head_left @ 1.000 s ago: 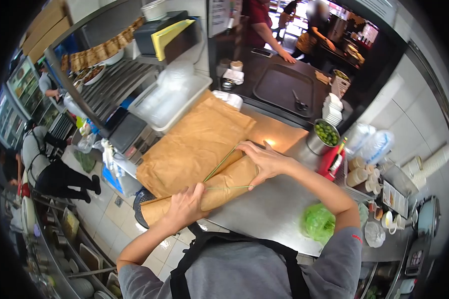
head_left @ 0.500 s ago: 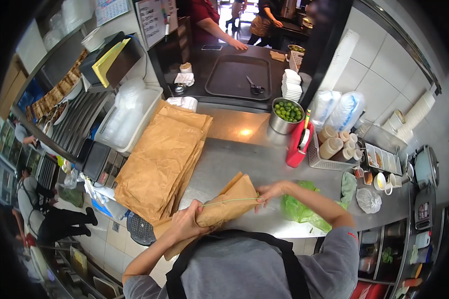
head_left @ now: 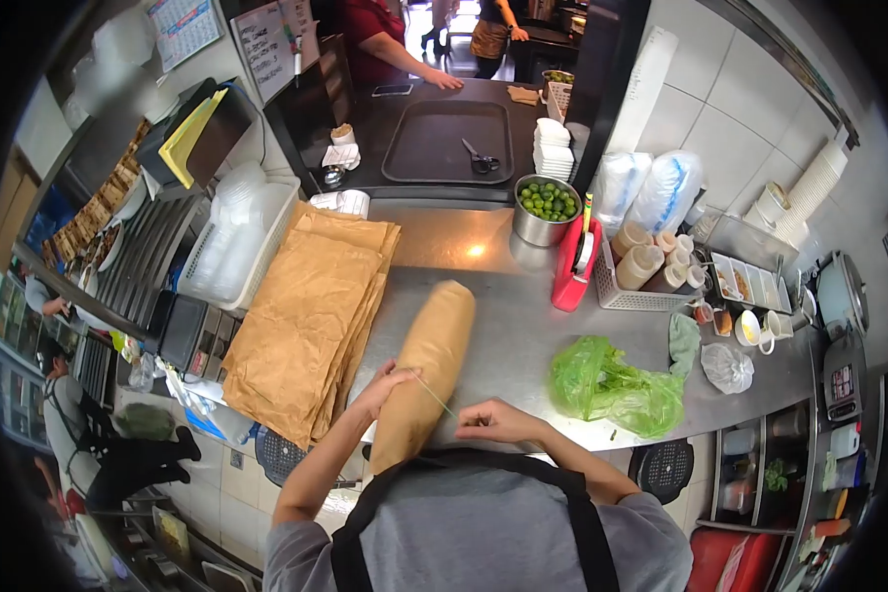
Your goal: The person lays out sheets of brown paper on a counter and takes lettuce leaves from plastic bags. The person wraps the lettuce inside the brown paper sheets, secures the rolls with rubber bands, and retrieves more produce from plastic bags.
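Observation:
A long roll of brown paper (head_left: 432, 340) lies tilted over the front of the steel counter, its far end pointing away from me. My left hand (head_left: 385, 387) is wrapped round its left side. A thin green band (head_left: 432, 394) stretches from the roll to my right hand (head_left: 493, 420), whose fingers are pinched on its end just right of the roll. Whatever the paper wraps is hidden. Right of my right hand, a crumpled green plastic bag (head_left: 612, 385) rests on the counter.
A stack of brown paper sheets (head_left: 301, 316) lies on the left, beside a basket of clear plastic lids (head_left: 235, 232). Toward the back stand a pot of green limes (head_left: 547, 202), a red tape dispenser (head_left: 572, 266) and a basket of bottles (head_left: 651, 266). Scissors (head_left: 481, 156) lie on a black tray (head_left: 414, 148).
The roll has turned from slanting rightward to pointing more away from me. My right hand has come down toward me, drawing the green band off to the roll's right side. My left hand still holds the roll.

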The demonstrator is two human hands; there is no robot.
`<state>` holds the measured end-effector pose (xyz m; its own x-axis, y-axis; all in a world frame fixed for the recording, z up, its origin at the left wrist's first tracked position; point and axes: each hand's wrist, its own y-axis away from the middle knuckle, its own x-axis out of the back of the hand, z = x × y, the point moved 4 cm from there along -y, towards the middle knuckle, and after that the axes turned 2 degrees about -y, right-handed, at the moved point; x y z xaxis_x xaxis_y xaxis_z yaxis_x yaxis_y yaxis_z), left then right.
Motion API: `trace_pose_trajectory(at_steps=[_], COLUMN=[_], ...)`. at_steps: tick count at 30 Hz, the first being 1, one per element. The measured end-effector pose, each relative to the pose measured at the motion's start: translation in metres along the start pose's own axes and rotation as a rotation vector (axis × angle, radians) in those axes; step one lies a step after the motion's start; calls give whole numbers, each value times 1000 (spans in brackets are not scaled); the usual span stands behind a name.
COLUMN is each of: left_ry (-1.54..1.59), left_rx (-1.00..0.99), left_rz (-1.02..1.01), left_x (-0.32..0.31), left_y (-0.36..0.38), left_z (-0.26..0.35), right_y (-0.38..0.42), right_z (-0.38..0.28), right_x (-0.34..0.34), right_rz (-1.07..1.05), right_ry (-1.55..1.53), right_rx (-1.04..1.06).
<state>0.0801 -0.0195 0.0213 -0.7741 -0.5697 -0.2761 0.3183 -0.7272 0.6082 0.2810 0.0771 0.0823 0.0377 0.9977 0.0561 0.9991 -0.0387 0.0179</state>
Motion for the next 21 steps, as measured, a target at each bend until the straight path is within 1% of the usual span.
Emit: trace_pose_trajectory(at_steps=[1,2,3,4,6,7,9,10,11,13,14,15,16,17,18,19,20,21], left_ry=[80,83,89,97,18,-28,49,81,104,126,128,79,37,2,-173,-342,-502,-470], left_rx=[-16,-72,-129,-189,-228,-240,-149,-83,-93,-82,-67,-109,-157,-209,-222,-239,-260,-207], left_rz=[57,4,-51,-104,-88,-83,-237,-332,-315,-304,-307,-306,-303,-296,-145,13,177,112], left_x=[0,-2,-2,-6,-18,-24,-28,-38,-55,-75,-78,-87,-96,-103,-103,-101,-96,-97], left_y=[-4,-9,-16,-22,-39,-48,-87,-106,-115,-146,-168,-179,-187,-193,-199,-203,-206,-208], left_z=[5,6,4,7,18,26,35,38,50,69,75,84,91,96,97,97,100,106], right_y=[1,0,-6,-12,-27,-33,-27,-17,-1,37,62,92,126,167,208,247,279,304], right_z=[21,43,66,43,2,5,18,4,-12,-24,-22,-18,-7,7,27,55,71,80], right_x=[8,19,31,27,10,15,38,55,73,93,105,119,134,147,158,167,166,163], right_rz=[86,173,225,185,105,217,486,678,866,1083,1262,1431,1630,1844,1998,2159,2212,2226], right_ry=[-45,-88,-163,-55,141,101,32,208,402,510,570,636,617,781,868,981,896,790], right_rx=[-31,-64,-48,-81,-153,-103,-18,129,268,230,223,217,215,166,21,-200,-568,-933])
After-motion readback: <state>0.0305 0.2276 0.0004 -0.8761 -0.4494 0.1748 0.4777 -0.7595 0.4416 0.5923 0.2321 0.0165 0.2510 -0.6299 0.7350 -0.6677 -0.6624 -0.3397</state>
